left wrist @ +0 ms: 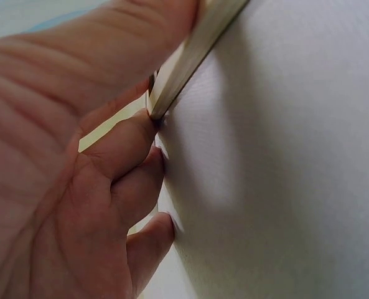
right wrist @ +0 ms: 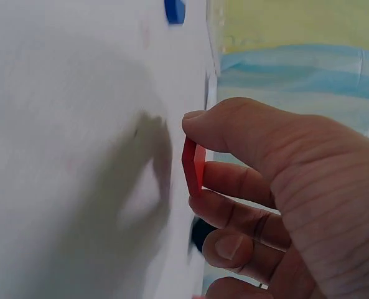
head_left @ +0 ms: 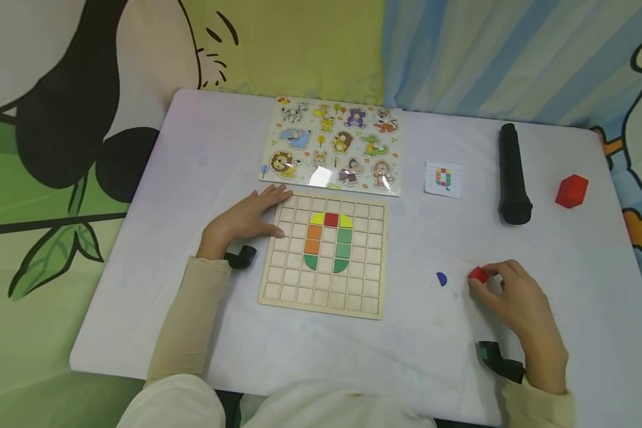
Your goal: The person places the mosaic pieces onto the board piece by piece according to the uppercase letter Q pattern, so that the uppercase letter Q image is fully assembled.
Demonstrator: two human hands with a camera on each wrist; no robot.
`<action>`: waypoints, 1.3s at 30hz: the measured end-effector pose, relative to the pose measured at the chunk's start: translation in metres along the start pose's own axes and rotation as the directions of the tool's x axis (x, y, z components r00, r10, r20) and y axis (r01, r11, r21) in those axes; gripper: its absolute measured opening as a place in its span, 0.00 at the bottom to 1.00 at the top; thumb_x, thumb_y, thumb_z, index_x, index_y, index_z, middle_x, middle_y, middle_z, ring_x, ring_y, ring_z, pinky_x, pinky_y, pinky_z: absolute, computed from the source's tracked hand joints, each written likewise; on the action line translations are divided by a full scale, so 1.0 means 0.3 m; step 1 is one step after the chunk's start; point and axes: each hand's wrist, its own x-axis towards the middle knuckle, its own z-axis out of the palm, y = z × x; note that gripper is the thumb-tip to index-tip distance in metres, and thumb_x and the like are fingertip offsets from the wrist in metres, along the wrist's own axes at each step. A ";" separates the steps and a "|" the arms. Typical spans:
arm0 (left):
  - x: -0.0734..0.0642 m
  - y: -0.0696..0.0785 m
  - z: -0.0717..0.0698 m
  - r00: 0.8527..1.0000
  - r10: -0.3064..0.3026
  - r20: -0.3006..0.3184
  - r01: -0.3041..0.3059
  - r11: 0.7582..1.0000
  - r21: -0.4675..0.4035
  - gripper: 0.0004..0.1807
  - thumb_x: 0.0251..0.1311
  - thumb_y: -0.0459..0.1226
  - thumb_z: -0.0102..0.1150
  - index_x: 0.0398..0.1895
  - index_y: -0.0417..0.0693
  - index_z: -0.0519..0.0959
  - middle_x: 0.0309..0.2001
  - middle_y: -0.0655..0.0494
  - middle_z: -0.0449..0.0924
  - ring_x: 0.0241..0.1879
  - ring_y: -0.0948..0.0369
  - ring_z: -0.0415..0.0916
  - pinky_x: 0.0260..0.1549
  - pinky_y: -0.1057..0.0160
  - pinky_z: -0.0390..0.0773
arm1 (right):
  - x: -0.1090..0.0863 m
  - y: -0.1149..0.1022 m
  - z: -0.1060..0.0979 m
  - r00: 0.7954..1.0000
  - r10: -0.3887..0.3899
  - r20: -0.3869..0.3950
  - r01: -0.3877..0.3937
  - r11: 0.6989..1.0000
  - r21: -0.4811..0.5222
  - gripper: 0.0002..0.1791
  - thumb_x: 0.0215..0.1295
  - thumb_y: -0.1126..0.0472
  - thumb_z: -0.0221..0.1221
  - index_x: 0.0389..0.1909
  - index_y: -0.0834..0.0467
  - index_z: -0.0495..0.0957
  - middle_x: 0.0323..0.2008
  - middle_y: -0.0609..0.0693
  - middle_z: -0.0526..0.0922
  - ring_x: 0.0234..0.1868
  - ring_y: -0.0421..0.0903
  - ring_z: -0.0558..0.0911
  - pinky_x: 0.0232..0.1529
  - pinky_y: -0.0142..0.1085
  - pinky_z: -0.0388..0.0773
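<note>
My left hand (head_left: pixel 242 219) rests at the upper left corner of a wooden grid board (head_left: pixel 289 293). Its thumb lies against the board's left edge, and the fingers reach along the corner. Coloured tiles sit in the board's cells as a ring: a red square (head_left: pixel 331 220) on top between yellow rounded corners, orange squares (head_left: pixel 312 246) at left, green squares (head_left: pixel 343 249) at right, green rounded corners below. To the right of the board, my right hand (head_left: pixel 521 306) pinches a red square tile (right wrist: pixel 193 167) between thumb and fingers, close over the table. A blue half-round tile (head_left: pixel 441 279) lies just left of it.
Behind the board lies an animal picture puzzle (head_left: pixel 329 145). A small pattern card (head_left: pixel 443 179) shows a similar coloured ring. Farther right are a black microphone-shaped object (head_left: pixel 513 172) and a red faceted block (head_left: pixel 572 191). Curtains border the white table (head_left: pixel 406 356).
</note>
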 end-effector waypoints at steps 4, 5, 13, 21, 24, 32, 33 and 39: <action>-0.002 0.003 -0.002 1.000 -0.001 0.005 0.001 1.000 -0.001 0.53 0.51 0.45 0.72 0.78 0.57 0.51 0.79 0.53 0.38 0.78 0.53 0.33 0.76 0.45 0.36 | 0.020 -0.060 0.003 0.998 -0.061 0.025 0.060 0.998 0.015 0.21 0.60 0.54 0.65 0.46 0.67 0.78 0.44 0.62 0.76 0.39 0.58 0.75 0.37 0.54 0.81; -0.003 0.002 -0.003 1.000 0.001 0.007 -0.001 1.000 0.000 0.53 0.51 0.45 0.72 0.78 0.56 0.51 0.79 0.52 0.37 0.78 0.52 0.33 0.76 0.45 0.36 | 0.026 -0.076 0.006 0.996 -0.081 0.029 0.081 0.997 0.020 0.21 0.60 0.55 0.65 0.46 0.67 0.78 0.44 0.61 0.77 0.39 0.57 0.75 0.36 0.54 0.81; -0.001 0.008 -0.004 1.000 0.020 0.002 -0.020 1.000 0.004 0.53 0.51 0.45 0.72 0.78 0.55 0.52 0.79 0.51 0.39 0.78 0.54 0.35 0.76 0.48 0.35 | 0.067 -0.193 0.034 0.975 -0.219 0.023 0.218 0.976 0.026 0.19 0.59 0.57 0.66 0.45 0.66 0.79 0.43 0.58 0.78 0.36 0.53 0.76 0.35 0.48 0.81; 0.007 0.002 -0.004 1.000 0.018 0.011 -0.019 1.000 0.013 0.53 0.52 0.45 0.72 0.78 0.55 0.51 0.79 0.52 0.39 0.78 0.55 0.34 0.77 0.49 0.34 | 0.101 -0.315 0.084 0.913 -0.407 -0.016 0.407 0.913 0.005 0.14 0.56 0.60 0.67 0.40 0.63 0.80 0.39 0.54 0.79 0.30 0.47 0.78 0.29 0.41 0.80; 0.002 0.002 -0.004 1.000 0.007 0.017 -0.007 1.000 0.002 0.53 0.52 0.45 0.72 0.78 0.55 0.51 0.79 0.52 0.38 0.78 0.54 0.33 0.77 0.48 0.34 | 0.114 -0.366 0.101 0.891 -0.453 0.001 0.453 0.891 0.001 0.14 0.56 0.59 0.68 0.40 0.62 0.81 0.39 0.52 0.79 0.29 0.46 0.77 0.28 0.39 0.79; 0.004 -0.002 -0.002 1.000 -0.002 0.009 0.002 1.000 0.009 0.53 0.52 0.45 0.72 0.78 0.55 0.51 0.79 0.52 0.37 0.78 0.52 0.34 0.76 0.47 0.35 | 0.135 -0.527 0.143 0.834 -0.539 0.119 0.546 0.837 -0.028 0.16 0.58 0.55 0.66 0.43 0.61 0.81 0.37 0.50 0.77 0.27 0.41 0.74 0.26 0.32 0.75; 0.004 -0.002 -0.003 1.000 -0.001 0.009 0.001 1.000 0.011 0.53 0.52 0.45 0.72 0.78 0.55 0.51 0.79 0.52 0.38 0.78 0.52 0.34 0.76 0.47 0.36 | 0.136 -0.547 0.150 0.824 -0.551 0.132 0.559 0.829 -0.030 0.16 0.59 0.55 0.66 0.43 0.60 0.81 0.37 0.49 0.76 0.27 0.41 0.73 0.26 0.32 0.75; -0.001 0.004 -0.004 1.000 0.004 0.014 -0.004 1.000 -0.001 0.53 0.52 0.44 0.72 0.78 0.55 0.51 0.79 0.51 0.38 0.78 0.52 0.34 0.76 0.47 0.36 | 0.131 -0.646 0.183 0.766 -0.623 0.162 0.634 0.773 -0.024 0.14 0.60 0.54 0.65 0.41 0.59 0.81 0.35 0.48 0.75 0.26 0.40 0.72 0.23 0.30 0.73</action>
